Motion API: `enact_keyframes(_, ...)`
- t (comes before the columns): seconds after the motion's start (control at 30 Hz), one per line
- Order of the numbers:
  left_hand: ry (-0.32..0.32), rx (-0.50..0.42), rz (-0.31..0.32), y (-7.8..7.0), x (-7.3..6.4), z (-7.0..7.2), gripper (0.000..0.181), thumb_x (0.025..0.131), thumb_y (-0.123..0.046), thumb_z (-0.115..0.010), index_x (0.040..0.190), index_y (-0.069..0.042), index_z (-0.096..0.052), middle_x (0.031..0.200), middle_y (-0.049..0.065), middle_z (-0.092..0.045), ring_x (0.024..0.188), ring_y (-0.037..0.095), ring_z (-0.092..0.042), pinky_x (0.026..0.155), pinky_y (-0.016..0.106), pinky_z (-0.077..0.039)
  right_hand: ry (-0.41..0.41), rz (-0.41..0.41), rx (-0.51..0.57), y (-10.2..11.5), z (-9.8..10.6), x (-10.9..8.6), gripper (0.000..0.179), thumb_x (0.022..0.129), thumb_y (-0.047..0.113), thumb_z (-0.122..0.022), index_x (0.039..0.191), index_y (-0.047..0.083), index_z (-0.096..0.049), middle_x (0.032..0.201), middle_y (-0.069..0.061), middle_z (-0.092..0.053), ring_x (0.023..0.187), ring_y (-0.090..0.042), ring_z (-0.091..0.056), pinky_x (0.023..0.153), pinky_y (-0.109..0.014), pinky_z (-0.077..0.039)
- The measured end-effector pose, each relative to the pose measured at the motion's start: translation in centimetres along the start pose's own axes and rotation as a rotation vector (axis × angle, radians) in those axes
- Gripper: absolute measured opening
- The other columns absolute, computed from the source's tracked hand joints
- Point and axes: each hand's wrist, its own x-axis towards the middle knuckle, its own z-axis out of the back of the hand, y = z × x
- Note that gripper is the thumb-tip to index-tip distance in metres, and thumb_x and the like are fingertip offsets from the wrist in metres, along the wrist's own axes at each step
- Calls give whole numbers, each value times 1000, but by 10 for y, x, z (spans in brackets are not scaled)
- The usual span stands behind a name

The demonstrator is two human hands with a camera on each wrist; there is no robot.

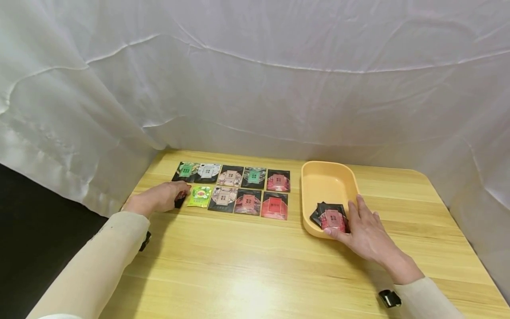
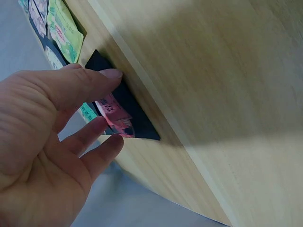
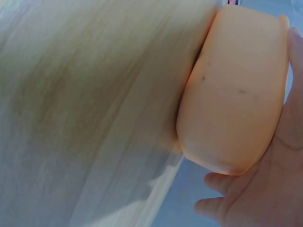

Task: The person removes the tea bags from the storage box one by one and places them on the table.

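At the left end of the near row of tea sachets, my left hand [image 1: 159, 199] pinches a black tea sachet with a pink label [image 2: 137, 118]. Its thumb lies across the sachet, and two fingertips meet the label's lower end in the left wrist view. My right hand [image 1: 368, 235] rests spread against the near right corner of a yellow-orange plastic tray [image 1: 326, 177], thumb along the near rim and fingers outside the right wall. Inside the tray's near end lie a black-and-pink sachet [image 1: 334, 218] and dark ones partly under it. The right wrist view shows the tray's outer wall [image 3: 232, 90].
Two rows of flat sachets lie left of the tray. A lime-green sachet [image 1: 200, 196] is beside my left hand, and a red one [image 1: 275, 206] ends the near row. Pale curtains [image 1: 259, 102] hang behind the wooden table [image 1: 239, 261].
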Motion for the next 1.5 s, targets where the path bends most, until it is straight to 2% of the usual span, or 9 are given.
enact_keyframes(0.1, -31, 28, -3, -5, 2, 2, 48, 87, 23, -54, 121, -9, -66, 113, 8, -59, 89, 24, -52, 77, 37, -45, 1, 1, 1, 0, 0, -1, 120, 94, 74, -59, 160, -16, -17, 168, -42, -1, 153, -61, -17, 118, -81, -15)
enact_keyframes(0.2, -91, 59, -7, -16, 7, 8, 41, 91, 14, -54, 124, -5, -68, 129, 17, -64, 108, 34, -63, 94, 46, -55, -3, 6, -4, 0, 1, 0, 120, 94, 75, -60, 160, -16, -17, 168, -43, -1, 153, -61, -18, 119, -80, -16)
enact_keyframes(0.33, -141, 64, -7, -42, 18, 20, 46, 92, 6, -58, 136, -5, -66, 151, 21, -55, 143, 47, -48, 121, 62, -37, -5, 14, -20, 1, 3, 2, 121, 93, 76, -60, 160, -17, -18, 167, -43, -4, 153, -61, -18, 119, -80, -17)
enact_keyframes(0.6, -189, 66, -101, -126, 50, 38, 48, 95, -4, -68, 141, -14, -64, 155, 12, -55, 147, 37, -47, 124, 58, -36, 22, 4, -43, 4, 6, 3, 124, 92, 79, -58, 160, -17, -18, 167, -43, -7, 153, -61, -17, 117, -82, -14)
enact_keyframes(0.83, -197, 75, -236, -206, 84, 40, 49, 98, -6, -64, 145, -20, -62, 158, 4, -53, 150, 27, -45, 128, 45, -33, 29, -2, -38, 6, 8, 4, 125, 91, 80, -58, 160, -17, -17, 167, -44, -7, 154, -60, -17, 118, -82, -13)
enact_keyframes(1.03, -141, 122, -340, -267, 112, 28, 47, 103, -11, -59, 150, -19, -58, 159, 2, -53, 149, 22, -47, 127, 38, -35, 26, -3, -31, 6, 6, 5, 126, 91, 80, -58, 160, -17, -17, 166, -44, -7, 153, -61, -18, 118, -81, -14)
enact_keyframes(1.23, -6, 139, -382, -317, 139, 4, 46, 105, -10, -56, 148, -25, -62, 150, -7, -62, 139, 13, -56, 120, 31, -42, 31, -4, -23, 7, 5, 6, 125, 92, 79, -58, 159, -18, -16, 166, -45, -5, 153, -61, -17, 117, -82, -14)
enact_keyframes(1.37, 67, 192, -422, -338, 151, -11, 34, 106, -16, -60, 137, -28, -69, 128, -9, -71, 118, 8, -65, 108, 25, -50, 26, 0, -16, 8, 5, 5, 125, 92, 79, -59, 159, -18, -17, 166, -45, -5, 154, -61, -17, 117, -82, -15)
enact_keyframes(1.5, 152, 229, -442, -348, 157, -23, 17, 107, -31, -62, 121, -28, -71, 106, -9, -70, 99, 9, -64, 94, 26, -53, 29, 0, -3, 8, 5, 4, 126, 91, 79, -59, 160, -18, -16, 167, -44, -3, 154, -61, -15, 117, -82, -14)
